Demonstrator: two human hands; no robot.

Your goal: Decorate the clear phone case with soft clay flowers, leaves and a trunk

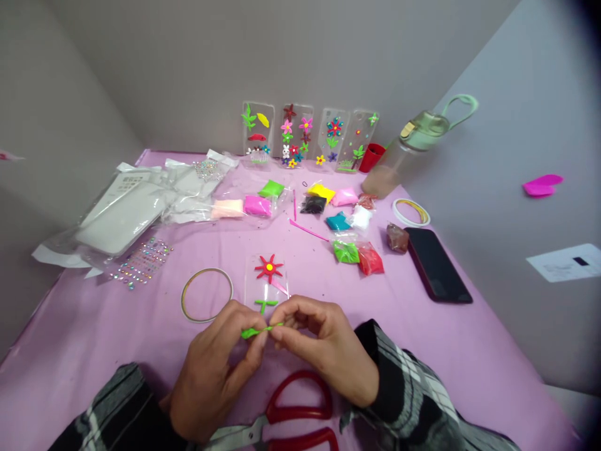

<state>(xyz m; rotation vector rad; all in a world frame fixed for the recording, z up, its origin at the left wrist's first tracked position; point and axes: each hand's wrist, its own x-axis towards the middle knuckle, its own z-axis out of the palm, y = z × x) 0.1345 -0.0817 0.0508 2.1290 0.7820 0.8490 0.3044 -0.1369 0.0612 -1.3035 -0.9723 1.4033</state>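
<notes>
Between my two hands a small piece of green clay (252,332) is stretched thin. My left hand (218,363) pinches its thicker end, and the fingertips of my right hand (323,341) pinch its thin end. Just beyond them lies a clear phone case (252,285) bearing a red clay flower (269,267) with a yellow centre and a green clay stem piece (266,304). My hands hide the case's near part. Red-handled scissors (300,413) lie below my hands, partly covered by the left one.
Clay packets (345,250) sit beyond the case, with a phone (437,264) and bottle (394,163) at right. Decorated cases (298,134) lean on the back wall. At left are a tape ring (184,294), gem stickers (144,262) and plastic-wrapped cases (123,216).
</notes>
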